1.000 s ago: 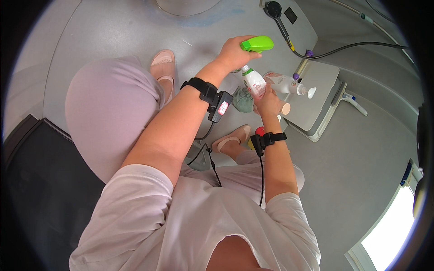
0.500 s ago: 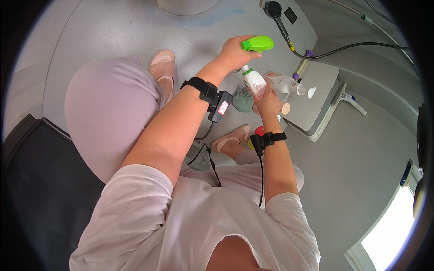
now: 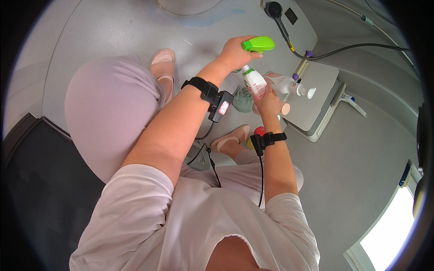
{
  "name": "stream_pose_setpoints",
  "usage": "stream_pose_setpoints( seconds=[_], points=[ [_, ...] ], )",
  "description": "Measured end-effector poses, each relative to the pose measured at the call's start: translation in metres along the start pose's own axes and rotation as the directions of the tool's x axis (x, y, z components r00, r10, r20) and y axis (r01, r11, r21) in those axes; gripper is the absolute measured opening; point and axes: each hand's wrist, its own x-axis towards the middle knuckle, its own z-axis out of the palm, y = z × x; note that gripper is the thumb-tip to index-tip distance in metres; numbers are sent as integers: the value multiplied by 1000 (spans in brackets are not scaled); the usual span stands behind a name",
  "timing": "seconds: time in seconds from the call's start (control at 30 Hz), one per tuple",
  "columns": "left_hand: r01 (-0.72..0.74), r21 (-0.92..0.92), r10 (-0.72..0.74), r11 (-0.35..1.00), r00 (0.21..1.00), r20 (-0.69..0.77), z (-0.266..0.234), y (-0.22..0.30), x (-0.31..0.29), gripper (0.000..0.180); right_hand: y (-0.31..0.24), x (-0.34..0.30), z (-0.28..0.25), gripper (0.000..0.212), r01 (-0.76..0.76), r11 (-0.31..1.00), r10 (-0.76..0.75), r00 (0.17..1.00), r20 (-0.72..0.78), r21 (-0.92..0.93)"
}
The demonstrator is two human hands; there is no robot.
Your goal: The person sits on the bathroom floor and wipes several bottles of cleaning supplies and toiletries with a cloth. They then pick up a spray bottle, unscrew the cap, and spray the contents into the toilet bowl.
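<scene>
My left hand (image 3: 236, 50) is closed round a bright green piece (image 3: 260, 44) that looks like a spray head, with a square end towards my fingers and a rounded end pointing right. Just below it, my right hand (image 3: 269, 104) grips the lower part of a white bottle (image 3: 254, 82). This bottle has a green band at its neck and tilts up to the left, its top close under my left hand. Whether the green piece is joined to the bottle cannot be made out. Beside my right hand lies a clear pump bottle (image 3: 284, 84) with a white pump.
A grey-green cloth (image 3: 242, 99) lies left of the white bottle. At the right stand a flat grey-white box (image 3: 312, 95) and a squeegee (image 3: 355, 104). A black shower head (image 3: 274, 10) with its hose (image 3: 343, 46) lies farther back. Cables hang from both my wrist straps.
</scene>
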Motion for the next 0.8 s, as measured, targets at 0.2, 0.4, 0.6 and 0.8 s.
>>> stream_pose_setpoints(
  seconds=[0.2,0.4,0.6,0.8],
  points=[
    [-10,-21,10,1000,1000,12,-2,0,1,49,-1,0,-1,71,-7,1000,7,1000,-9,-18],
    [0,-11,0,1000,1000,19,-2,1,0,49,-1,1,-2,80,2,999,-2,1000,12,-44],
    [8,-31,-8,999,1000,24,-2,1,0,49,-2,0,-3,86,11,997,-10,1000,4,-77],
    [6,-17,-6,1000,1000,19,-2,2,1,49,-4,1,-5,86,1,996,2,1000,30,-88]
  ],
)
